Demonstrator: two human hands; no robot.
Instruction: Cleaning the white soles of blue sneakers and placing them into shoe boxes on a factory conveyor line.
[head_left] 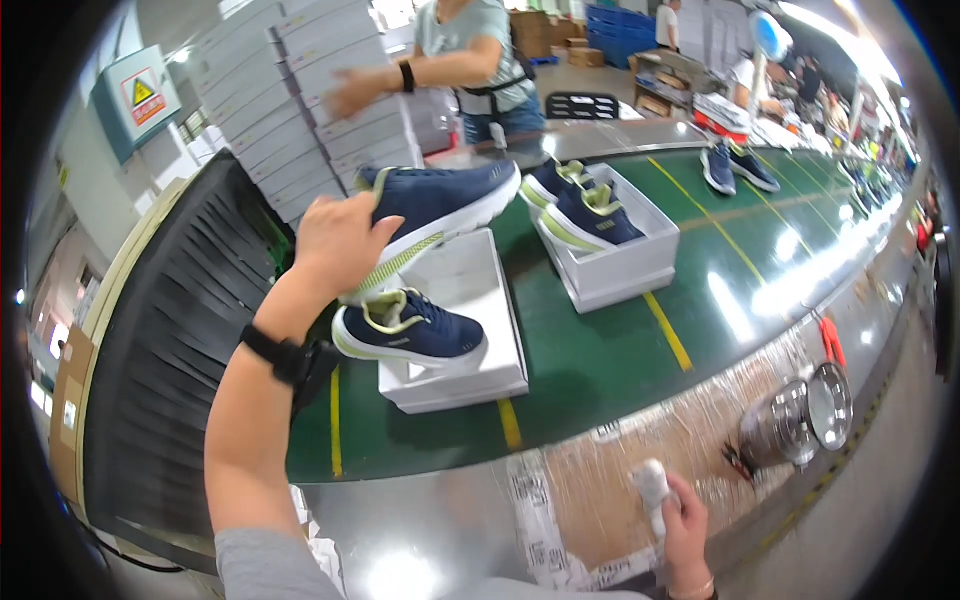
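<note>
Nearest, the right hand sits low at the metal table edge, its fingers curled closed around a small white wad that sticks up from the fist. Beside it a patch of the table is covered with taped brown card, and a shiny metal can lies on its side to the right. Further out, the left hand, with a black watch on its wrist, is raised over the green belt; its fingers are clamped on the heel end of a navy shoe with a white sole, held in the air with the toe pointing away to the right. Just below it an open white box rests on the belt, and the matching shoe lies across its near end. A second box stands just beyond to the right, with a pair of shoes inside. Farther along the belt another pair stands loose. At the far left rises a tall stack of white boxes, and a person across the belt rests a hand against it.
</note>
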